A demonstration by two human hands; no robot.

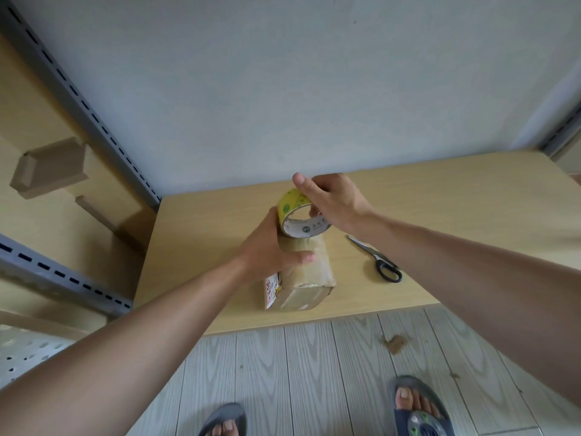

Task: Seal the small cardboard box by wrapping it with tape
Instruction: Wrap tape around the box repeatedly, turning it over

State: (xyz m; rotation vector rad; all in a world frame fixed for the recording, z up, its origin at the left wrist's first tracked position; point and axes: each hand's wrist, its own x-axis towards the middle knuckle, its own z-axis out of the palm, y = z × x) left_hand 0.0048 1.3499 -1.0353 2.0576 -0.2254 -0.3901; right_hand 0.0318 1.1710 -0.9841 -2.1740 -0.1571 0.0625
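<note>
A small cardboard box [306,280] lies on the wooden table [440,215], near its front edge, with glossy tape over its sides. My left hand [270,250] rests on the box's top, thumb pressed against the upper face. Just above the far end of the box, my right hand [330,199] grips a roll of tape [298,215] with a yellow-green outer band and white printed core. The roll touches or nearly touches the box top; the tape strip between them is hard to make out.
Black-handled scissors [377,259] lie on the table to the right of the box. A grey wall stands behind the table. Metal shelving with cardboard boxes [50,171] fills the left side. My sandalled feet [418,407] are on the pale plank floor below.
</note>
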